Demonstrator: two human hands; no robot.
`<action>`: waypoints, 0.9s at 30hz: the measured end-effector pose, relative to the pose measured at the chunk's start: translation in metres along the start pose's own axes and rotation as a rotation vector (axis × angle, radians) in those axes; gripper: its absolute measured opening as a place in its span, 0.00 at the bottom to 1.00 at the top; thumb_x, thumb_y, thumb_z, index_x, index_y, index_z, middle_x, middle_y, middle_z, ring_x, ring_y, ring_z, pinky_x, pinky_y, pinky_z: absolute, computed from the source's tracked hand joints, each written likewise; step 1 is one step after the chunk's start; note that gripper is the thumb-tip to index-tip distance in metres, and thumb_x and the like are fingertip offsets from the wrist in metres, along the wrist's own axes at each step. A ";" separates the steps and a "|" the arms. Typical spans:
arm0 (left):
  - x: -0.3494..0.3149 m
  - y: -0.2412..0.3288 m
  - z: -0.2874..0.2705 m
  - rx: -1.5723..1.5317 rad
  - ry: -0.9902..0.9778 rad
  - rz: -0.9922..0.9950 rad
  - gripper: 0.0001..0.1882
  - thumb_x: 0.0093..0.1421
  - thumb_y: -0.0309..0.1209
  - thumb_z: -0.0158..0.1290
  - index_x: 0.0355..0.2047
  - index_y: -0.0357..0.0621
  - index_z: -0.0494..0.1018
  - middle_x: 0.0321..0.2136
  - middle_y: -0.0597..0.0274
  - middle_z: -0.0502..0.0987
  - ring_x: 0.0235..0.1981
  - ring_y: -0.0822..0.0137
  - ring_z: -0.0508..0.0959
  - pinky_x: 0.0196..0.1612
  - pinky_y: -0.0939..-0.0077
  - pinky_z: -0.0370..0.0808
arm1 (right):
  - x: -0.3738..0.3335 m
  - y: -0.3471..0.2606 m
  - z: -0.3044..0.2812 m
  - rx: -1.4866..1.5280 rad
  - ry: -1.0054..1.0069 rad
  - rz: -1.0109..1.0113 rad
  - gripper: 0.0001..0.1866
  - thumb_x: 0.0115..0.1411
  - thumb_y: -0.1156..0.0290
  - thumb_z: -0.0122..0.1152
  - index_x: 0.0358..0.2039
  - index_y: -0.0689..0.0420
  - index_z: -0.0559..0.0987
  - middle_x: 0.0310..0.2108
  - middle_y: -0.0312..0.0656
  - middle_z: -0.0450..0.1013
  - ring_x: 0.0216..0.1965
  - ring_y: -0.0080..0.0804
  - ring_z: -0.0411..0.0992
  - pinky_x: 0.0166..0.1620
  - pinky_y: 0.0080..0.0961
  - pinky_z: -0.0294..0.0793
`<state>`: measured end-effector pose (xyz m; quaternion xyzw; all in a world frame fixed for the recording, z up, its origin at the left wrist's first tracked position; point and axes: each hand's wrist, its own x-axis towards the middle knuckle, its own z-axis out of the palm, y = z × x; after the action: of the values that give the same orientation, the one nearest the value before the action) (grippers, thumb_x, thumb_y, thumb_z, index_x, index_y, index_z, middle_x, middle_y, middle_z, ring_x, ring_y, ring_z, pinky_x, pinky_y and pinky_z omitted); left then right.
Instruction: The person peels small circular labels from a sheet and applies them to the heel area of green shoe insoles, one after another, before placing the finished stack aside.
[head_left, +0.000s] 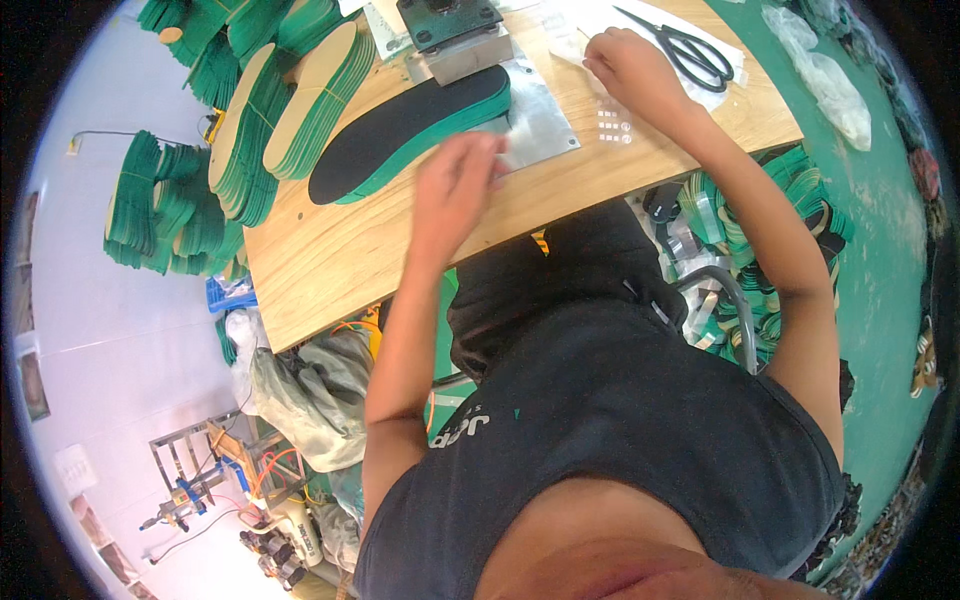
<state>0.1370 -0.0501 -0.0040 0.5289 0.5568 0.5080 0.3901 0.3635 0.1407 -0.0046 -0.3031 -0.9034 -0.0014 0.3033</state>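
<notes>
Black-topped green insole stack lay just beyond our half-curled left hand, likely for reach; right hand loosely curled, far right. We couldn't tell either's hold.

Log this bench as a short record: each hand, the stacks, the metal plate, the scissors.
Left hand: fingers curled, beside the black-topped insole stack; contact unclear
Right hand: near the clear label sheet; grip unclear
Beige-topped stacks: green-sided, left of the black-topped one
Metal plate: flat on the wooden table
Scissors: black-handled, on white paper
</notes>
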 end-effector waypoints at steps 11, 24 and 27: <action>0.034 0.002 0.076 -0.576 -0.210 -0.233 0.09 0.65 0.28 0.52 0.39 0.32 0.72 0.32 0.47 0.81 0.31 0.58 0.83 0.37 0.67 0.82 | -0.088 -0.108 -0.098 0.482 -0.278 -0.432 0.12 0.52 0.68 0.66 0.34 0.58 0.74 0.37 0.45 0.73 0.43 0.46 0.72 0.46 0.37 0.73; 0.015 0.002 0.071 -0.472 -0.193 -0.221 0.09 0.62 0.32 0.58 0.36 0.37 0.76 0.28 0.66 0.78 0.28 0.78 0.76 0.32 0.83 0.74 | -0.055 -0.069 -0.026 1.227 -0.011 0.501 0.25 0.62 0.74 0.62 0.59 0.57 0.68 0.38 0.34 0.77 0.41 0.19 0.73 0.44 0.17 0.72; 0.020 0.012 0.077 -0.490 -0.092 -0.210 0.10 0.63 0.33 0.57 0.35 0.37 0.76 0.27 0.69 0.77 0.26 0.80 0.74 0.30 0.85 0.71 | -0.056 -0.081 -0.021 1.089 0.077 0.394 0.20 0.64 0.79 0.58 0.57 0.56 0.71 0.39 0.35 0.75 0.41 0.19 0.73 0.46 0.16 0.71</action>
<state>0.2119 -0.0191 -0.0038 0.3807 0.4508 0.5598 0.5818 0.3659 0.0397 -0.0040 -0.2655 -0.6890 0.5089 0.4426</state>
